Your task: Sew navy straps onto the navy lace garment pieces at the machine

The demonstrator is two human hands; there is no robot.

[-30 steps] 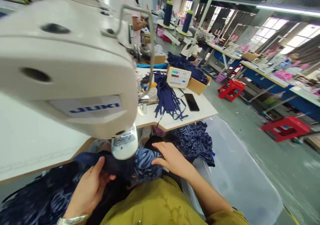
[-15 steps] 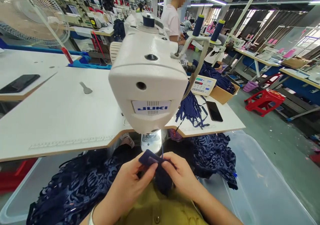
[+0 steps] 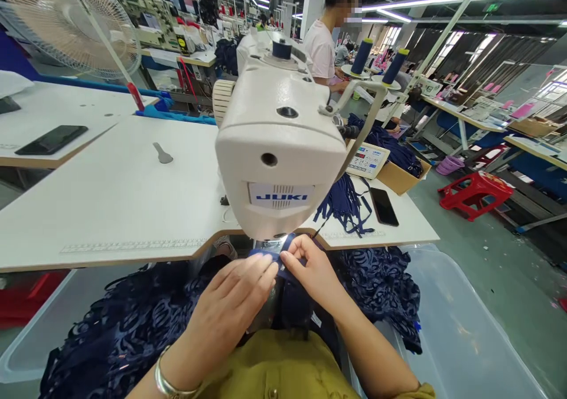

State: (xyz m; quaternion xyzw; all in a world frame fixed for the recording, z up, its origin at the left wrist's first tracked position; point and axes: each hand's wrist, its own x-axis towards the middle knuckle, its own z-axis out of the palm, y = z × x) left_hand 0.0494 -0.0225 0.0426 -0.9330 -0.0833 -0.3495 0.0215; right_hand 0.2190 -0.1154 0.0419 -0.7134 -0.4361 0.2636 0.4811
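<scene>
The white sewing machine head (image 3: 279, 151) stands straight in front of me. Below its needle area, a navy fabric piece (image 3: 295, 304) hangs from the bright machine bed (image 3: 271, 245) toward my lap. My left hand (image 3: 237, 298) grips the edge of this fabric, fingers close together on top and the thumb mostly hidden. Just to the right, my right hand (image 3: 314, 272) pinches the fabric with a narrow navy strap (image 3: 289, 242) rising beside its fingertips. The needle and presser foot are hidden behind the machine head.
Navy patterned garments (image 3: 133, 328) lie at left, with more patterned fabric (image 3: 381, 286) over the clear plastic bin (image 3: 469, 316). On the white table (image 3: 110, 210) are a metal tool (image 3: 162, 152), navy straps (image 3: 343, 207) and a phone (image 3: 384, 206). A person (image 3: 321, 50) stands behind.
Both hands have carried the fabric up and forward to the machine bed. The left hand has turned palm down over it. The camera view has shifted slightly.
</scene>
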